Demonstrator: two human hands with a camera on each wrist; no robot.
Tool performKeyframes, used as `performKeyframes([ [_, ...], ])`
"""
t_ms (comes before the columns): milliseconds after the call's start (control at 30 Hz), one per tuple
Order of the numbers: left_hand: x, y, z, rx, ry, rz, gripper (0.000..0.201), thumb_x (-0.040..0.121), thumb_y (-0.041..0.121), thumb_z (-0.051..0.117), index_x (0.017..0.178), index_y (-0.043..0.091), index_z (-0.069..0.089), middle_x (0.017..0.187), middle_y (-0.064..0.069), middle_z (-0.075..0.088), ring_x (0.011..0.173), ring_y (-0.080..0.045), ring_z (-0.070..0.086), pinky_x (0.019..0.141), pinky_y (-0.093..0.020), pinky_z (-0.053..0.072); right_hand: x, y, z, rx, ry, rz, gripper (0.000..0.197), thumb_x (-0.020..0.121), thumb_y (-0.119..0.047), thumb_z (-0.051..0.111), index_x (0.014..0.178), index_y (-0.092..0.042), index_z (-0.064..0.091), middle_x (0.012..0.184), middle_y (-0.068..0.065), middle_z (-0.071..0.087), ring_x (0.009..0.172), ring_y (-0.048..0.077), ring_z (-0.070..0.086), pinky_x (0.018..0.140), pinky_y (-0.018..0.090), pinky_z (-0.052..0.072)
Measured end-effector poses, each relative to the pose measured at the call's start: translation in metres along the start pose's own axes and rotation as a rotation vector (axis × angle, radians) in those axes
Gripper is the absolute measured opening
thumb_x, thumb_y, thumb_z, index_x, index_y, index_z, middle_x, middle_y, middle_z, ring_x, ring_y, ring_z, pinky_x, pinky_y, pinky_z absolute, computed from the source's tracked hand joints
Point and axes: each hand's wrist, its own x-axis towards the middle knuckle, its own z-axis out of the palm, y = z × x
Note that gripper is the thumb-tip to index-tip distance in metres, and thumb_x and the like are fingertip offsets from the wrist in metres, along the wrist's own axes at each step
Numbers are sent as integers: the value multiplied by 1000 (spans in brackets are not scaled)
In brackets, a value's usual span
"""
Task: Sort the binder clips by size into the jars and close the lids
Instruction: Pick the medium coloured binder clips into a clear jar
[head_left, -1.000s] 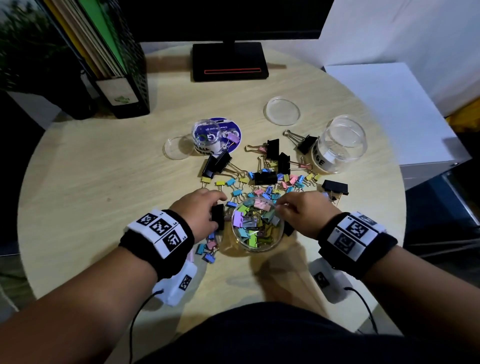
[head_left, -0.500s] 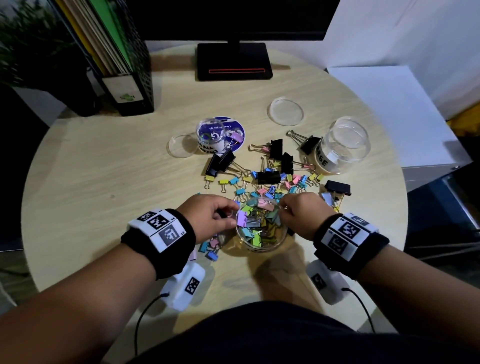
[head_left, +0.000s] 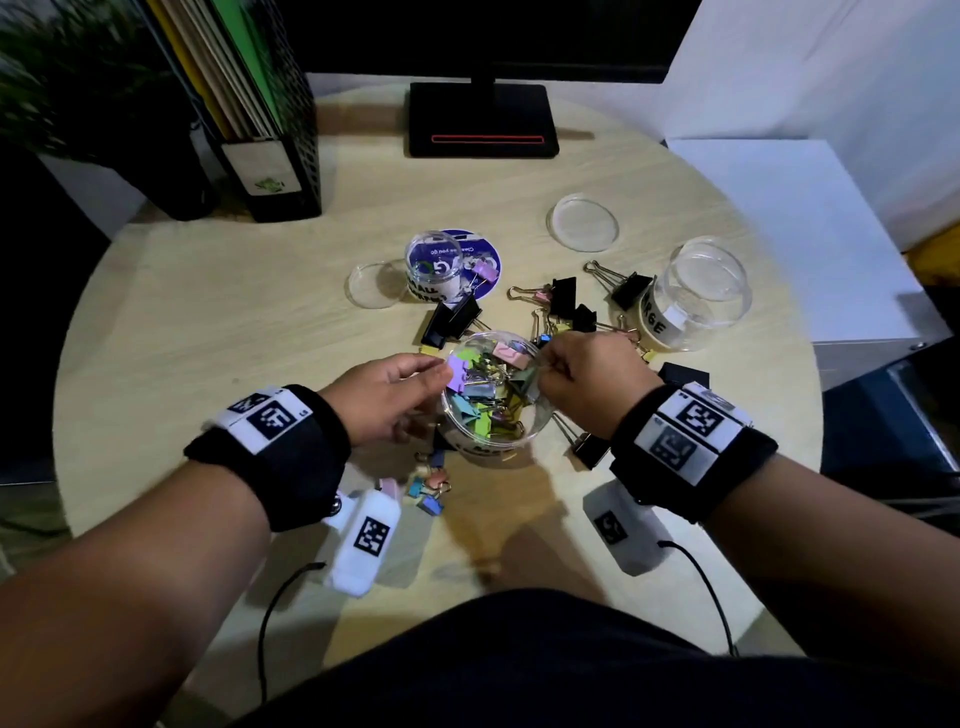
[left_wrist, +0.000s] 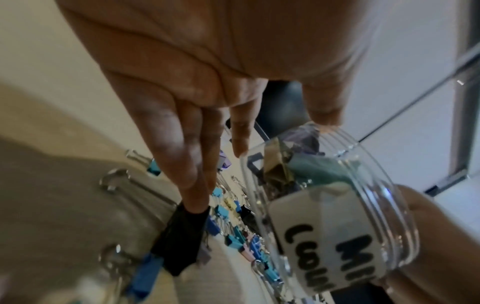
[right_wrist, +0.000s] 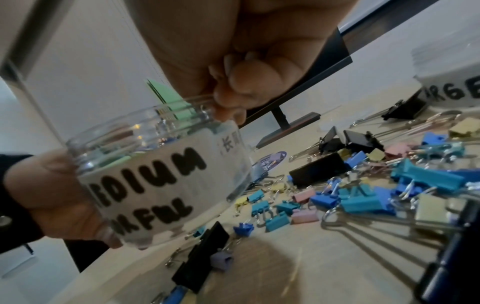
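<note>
A clear jar labelled MEDIUM (head_left: 488, 447) (left_wrist: 324, 216) (right_wrist: 155, 174), holding several coloured binder clips, is lifted off the round table (head_left: 208, 322) between both hands. My left hand (head_left: 415, 384) (left_wrist: 280, 133) holds its left side, thumb on the rim. My right hand (head_left: 556, 369) (right_wrist: 228, 98) pinches the right rim. The jar marked LARGE (head_left: 691, 301) (right_wrist: 451, 90) stands open at the right, and the small jar (head_left: 434, 270) stands open behind. Loose clips (right_wrist: 363, 195) of mixed sizes lie under and behind the lifted jar.
Two clear lids (head_left: 584, 222) (head_left: 374, 285) lie flat near the jars. Large black clips (head_left: 452, 322) (head_left: 631, 288) and small coloured clips (head_left: 428, 488) are scattered about. A monitor base (head_left: 483, 119) and a file holder (head_left: 270, 156) stand at the back, and a white cabinet (head_left: 805, 234) to the right.
The medium jar has risen off the table in both hands and now hides the pile behind it. My left hand left the black clip and took the jar's side.
</note>
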Motion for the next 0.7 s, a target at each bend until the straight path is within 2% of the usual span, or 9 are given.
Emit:
performKeyframes([
  [67, -2, -4, -2, -33, -6, -19, 36, 75, 49, 57, 107, 32, 58, 95, 0, 66, 61, -11, 56, 46, -17, 43, 1, -3, 1, -9, -22, 9, 20, 86, -14, 52, 98, -6, 66, 86, 12, 67, 77, 25, 59, 64, 28, 45],
  [100, -4, -6, -2, -7, 29, -5, 31, 76, 51, 56, 100, 32, 60, 90, 3, 66, 57, -6, 58, 49, -17, 46, 2, -3, 3, -23, -29, 16, 20, 86, -15, 52, 98, -7, 66, 86, 12, 67, 77, 25, 58, 63, 27, 43],
  [133, -4, -9, -3, 90, 83, 26, 30, 74, 55, 56, 93, 33, 61, 84, 7, 66, 57, -3, 59, 54, -18, 48, 3, -2, 4, -40, -35, 24, 20, 86, -16, 52, 98, -7, 66, 86, 12, 66, 77, 25, 59, 63, 27, 43],
  [200, -3, -14, -7, 405, 147, 73, 35, 66, 62, 62, 83, 32, 61, 79, 11, 64, 68, -6, 60, 64, -24, 48, 4, 1, 7, -74, -56, 42, 21, 87, -18, 52, 98, -6, 65, 86, 12, 66, 77, 26, 60, 64, 30, 48],
  [300, -8, -17, -8, 814, 6, 6, 37, 59, 51, 80, 80, 32, 57, 83, 13, 60, 75, -7, 58, 64, -25, 49, 2, 9, 8, -130, -98, 88, 21, 88, -20, 51, 97, -6, 64, 88, 12, 66, 79, 27, 60, 66, 32, 50],
  [400, -18, -24, 0, 1080, -138, -92, 50, 56, 52, 81, 95, 33, 56, 90, 15, 56, 80, -7, 56, 71, -29, 53, -4, 15, 9, -145, -119, 111, 20, 88, -19, 51, 96, -7, 64, 88, 12, 64, 81, 26, 58, 63, 26, 39],
  [467, -22, -32, 5, 1228, -158, -92, 52, 62, 48, 78, 106, 33, 53, 101, 12, 56, 88, -12, 57, 77, -31, 53, -9, 15, 10, -162, -130, 123, 19, 89, -20, 51, 97, -9, 64, 87, 9, 63, 76, 22, 54, 62, 23, 34],
  [600, -19, -41, 6, 1243, -106, -9, 27, 76, 29, 61, 103, 28, 58, 104, 5, 59, 90, -18, 57, 78, -31, 52, -18, 11, 9, -193, -149, 127, 18, 91, -21, 49, 96, -10, 63, 83, 6, 60, 83, 24, 59, 54, 24, 31],
  [700, -17, -37, 4, 1190, -49, -42, 21, 77, 31, 61, 98, 28, 59, 99, 6, 58, 88, -17, 57, 74, -28, 51, -24, 11, 12, -204, -161, 153, 14, 90, -21, 48, 92, -12, 59, 78, 1, 50, 81, 21, 56, 49, 22, 26],
])
